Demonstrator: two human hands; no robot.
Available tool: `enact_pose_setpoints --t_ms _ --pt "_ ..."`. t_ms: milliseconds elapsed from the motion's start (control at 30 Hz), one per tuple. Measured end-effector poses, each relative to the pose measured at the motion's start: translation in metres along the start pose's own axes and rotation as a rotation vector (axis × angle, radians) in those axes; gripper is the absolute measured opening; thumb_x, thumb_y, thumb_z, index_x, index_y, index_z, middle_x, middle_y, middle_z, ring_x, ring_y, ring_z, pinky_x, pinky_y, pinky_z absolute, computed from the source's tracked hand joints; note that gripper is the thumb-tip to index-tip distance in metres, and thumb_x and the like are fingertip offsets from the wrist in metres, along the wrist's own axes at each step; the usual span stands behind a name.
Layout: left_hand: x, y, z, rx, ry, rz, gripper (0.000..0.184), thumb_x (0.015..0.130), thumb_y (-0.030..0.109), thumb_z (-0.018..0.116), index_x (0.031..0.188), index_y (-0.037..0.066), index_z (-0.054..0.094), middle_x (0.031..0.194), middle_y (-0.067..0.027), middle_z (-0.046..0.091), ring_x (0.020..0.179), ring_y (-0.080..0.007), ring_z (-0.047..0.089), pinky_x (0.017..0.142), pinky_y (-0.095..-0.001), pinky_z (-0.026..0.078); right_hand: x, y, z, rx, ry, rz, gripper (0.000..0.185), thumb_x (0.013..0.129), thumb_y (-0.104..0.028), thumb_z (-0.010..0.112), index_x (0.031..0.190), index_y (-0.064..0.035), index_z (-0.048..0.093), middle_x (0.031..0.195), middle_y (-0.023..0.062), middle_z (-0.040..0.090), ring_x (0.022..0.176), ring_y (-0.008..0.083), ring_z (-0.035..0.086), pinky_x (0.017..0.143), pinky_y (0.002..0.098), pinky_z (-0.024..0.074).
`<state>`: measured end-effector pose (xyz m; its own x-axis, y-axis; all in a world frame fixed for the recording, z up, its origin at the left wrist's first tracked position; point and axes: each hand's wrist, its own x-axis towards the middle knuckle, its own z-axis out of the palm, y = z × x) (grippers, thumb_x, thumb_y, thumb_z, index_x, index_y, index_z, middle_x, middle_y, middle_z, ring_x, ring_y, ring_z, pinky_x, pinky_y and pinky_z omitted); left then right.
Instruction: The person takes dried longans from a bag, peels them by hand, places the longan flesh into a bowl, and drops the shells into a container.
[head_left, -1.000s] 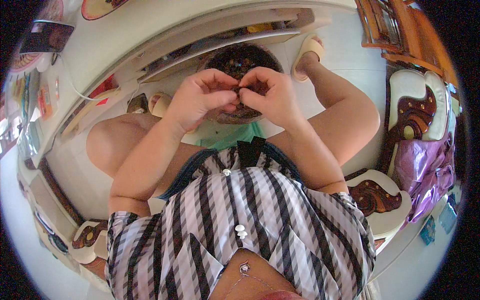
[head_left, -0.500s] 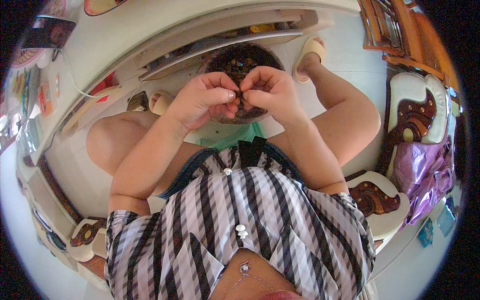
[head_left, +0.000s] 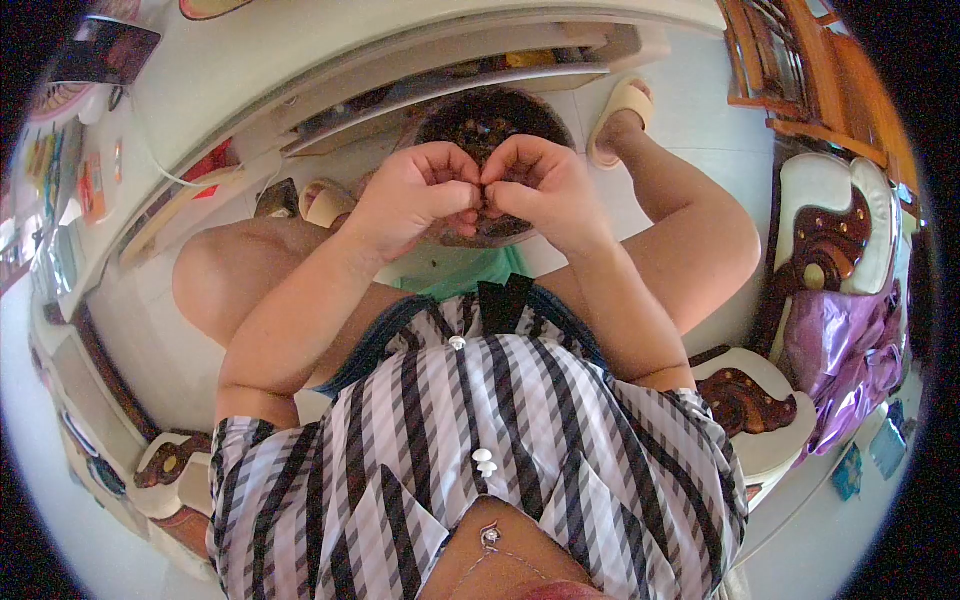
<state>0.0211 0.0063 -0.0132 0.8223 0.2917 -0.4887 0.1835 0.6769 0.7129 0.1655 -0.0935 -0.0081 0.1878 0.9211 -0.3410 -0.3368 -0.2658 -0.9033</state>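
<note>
My left hand [head_left: 422, 198] and my right hand [head_left: 548, 192] meet fingertip to fingertip above a round dark basin [head_left: 505, 239]. Both are closed in a pinch, thumbs against bent fingers. What lies between the fingertips is mostly hidden; only a tiny dark bit shows there. Inside the basin, behind my knuckles, are dark brown pieces [head_left: 465, 130], too small to name. Something green and see-through [head_left: 450, 268] shows below the basin, between my legs.
A long pale table [head_left: 330, 50] with an open shelf curves across the front. Carved chairs with white seats [head_left: 745, 400] stand at both sides, purple cloth [head_left: 840, 350] on the right one. Orange wooden furniture [head_left: 830, 80] is at upper right. My slippered foot [head_left: 625, 115] rests on tiles.
My fingertips have drawn closer together, and the dark piece seen between them earlier is now mostly covered. Both hands stay above the basin. The view has shifted very slightly.
</note>
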Motion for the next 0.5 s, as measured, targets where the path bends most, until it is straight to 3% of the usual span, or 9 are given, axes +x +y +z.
enact_pose_setpoints --t_ms 167,333,500 --pt "0.0015 -0.0009 -0.0016 0.072 0.012 0.015 0.011 0.069 0.001 0.055 0.079 0.002 0.054 0.067 -0.005 0.056 0.057 -0.0147 0.055 0.051 -0.0271 0.047 0.0027 0.0028 -0.0023 0.026 -0.032 0.043 0.008 0.068 -0.003 0.059 0.075 -0.0023 0.056 0.067 0.0017 0.057 0.058 0.0077 0.053 0.053 0.0211 0.0436" --pt "0.0012 -0.003 -0.0017 -0.091 0.002 -0.018 0.007 0.07 0.002 0.055 0.077 0.001 0.054 0.068 -0.0054 0.056 0.056 -0.0139 0.054 0.052 -0.0265 0.047 0.0058 0.0041 -0.0052 0.194 -0.062 0.104 0.007 0.068 -0.003 0.058 0.074 -0.0018 0.056 0.065 0.0024 0.057 0.053 0.0094 0.054 0.052 0.0219 0.0444" --pt "0.0004 -0.0045 0.0013 -0.101 0.017 0.049 0.006 0.072 0.003 0.055 0.077 0.002 0.054 0.068 -0.0056 0.056 0.056 -0.0135 0.054 0.053 -0.0259 0.047 0.0072 -0.0011 -0.0029 -0.003 -0.01 0.015 0.009 0.066 -0.003 0.058 0.074 -0.0014 0.056 0.065 0.0021 0.057 0.056 0.0086 0.053 0.052 0.0212 0.0436"
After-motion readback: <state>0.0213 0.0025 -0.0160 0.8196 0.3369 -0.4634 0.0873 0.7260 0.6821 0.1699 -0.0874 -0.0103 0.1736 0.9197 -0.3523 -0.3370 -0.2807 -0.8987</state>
